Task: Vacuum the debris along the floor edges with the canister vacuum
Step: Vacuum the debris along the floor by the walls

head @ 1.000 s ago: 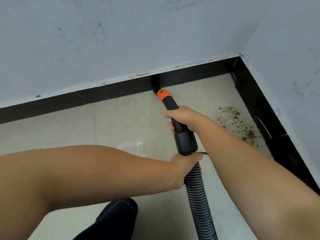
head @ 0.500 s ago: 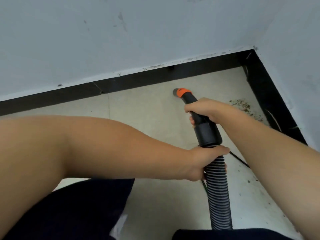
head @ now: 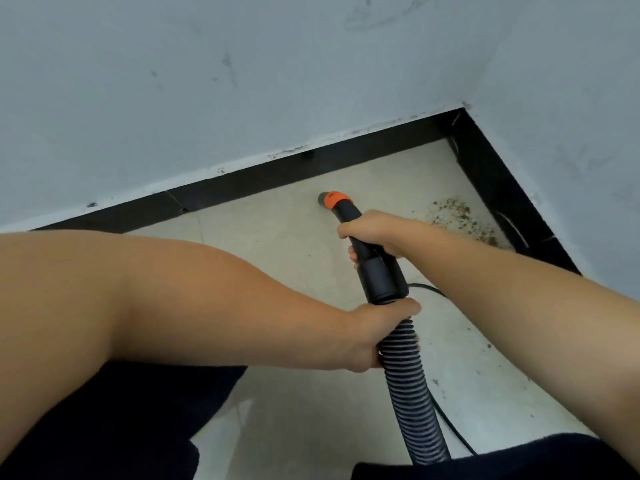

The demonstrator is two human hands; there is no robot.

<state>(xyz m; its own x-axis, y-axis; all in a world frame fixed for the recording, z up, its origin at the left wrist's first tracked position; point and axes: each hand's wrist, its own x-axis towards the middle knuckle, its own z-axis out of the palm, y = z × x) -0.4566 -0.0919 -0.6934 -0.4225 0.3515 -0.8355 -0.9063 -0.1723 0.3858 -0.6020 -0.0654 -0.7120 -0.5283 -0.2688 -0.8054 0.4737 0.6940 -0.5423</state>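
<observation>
A black vacuum nozzle with an orange collar (head: 335, 198) points at the pale tiled floor, a short way out from the black skirting (head: 284, 174). My right hand (head: 372, 230) grips the black handle tube just behind the collar. My left hand (head: 377, 336) grips the ribbed grey hose (head: 412, 393) right below the black cuff (head: 382, 280). A patch of brown debris (head: 460, 220) lies on the floor near the right-hand skirting, to the right of the nozzle and partly hidden by my right forearm.
Two grey-white walls meet in a corner (head: 464, 112) at the upper right. A thin black cable (head: 450, 424) runs along the floor beside the hose. Small specks (head: 490, 346) dot the tiles on the right. My dark-clothed legs (head: 121, 427) fill the bottom.
The nozzle has been pulled back from the skirting onto open floor. My view has shifted, so my legs fill more of the bottom. Both hands keep their grips.
</observation>
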